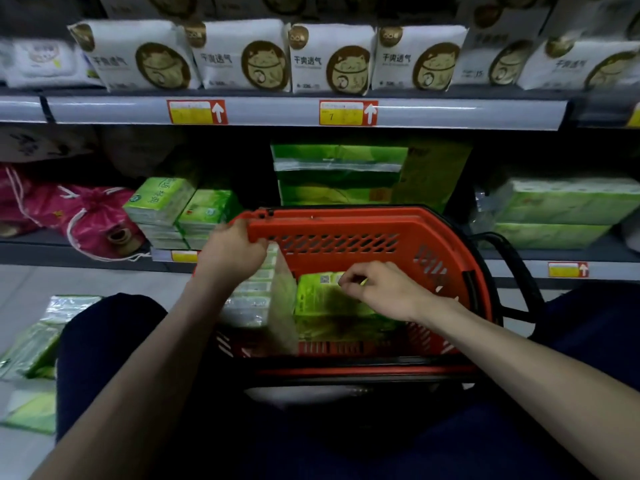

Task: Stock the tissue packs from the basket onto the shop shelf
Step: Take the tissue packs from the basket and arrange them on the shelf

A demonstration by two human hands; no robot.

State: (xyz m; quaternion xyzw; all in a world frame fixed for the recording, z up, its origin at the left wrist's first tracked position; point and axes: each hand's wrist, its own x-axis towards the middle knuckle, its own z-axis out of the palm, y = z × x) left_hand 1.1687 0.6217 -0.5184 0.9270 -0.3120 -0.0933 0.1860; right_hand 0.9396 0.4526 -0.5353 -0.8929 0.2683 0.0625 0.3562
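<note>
Tissue pack, lying green in the red basket, is pinched at its top edge by the curled fingers of the right hand, so the left hand, gripping the basket rim, should steady it while the pack lifts clear toward the shelf.

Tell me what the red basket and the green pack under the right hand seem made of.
The basket looks like rigid moulded plastic, matt red: slotted walls, thick rim. The green tissue pack seems wrapped in thin glossy plastic film, likely over soft paper: faint sheen, creases.
</note>
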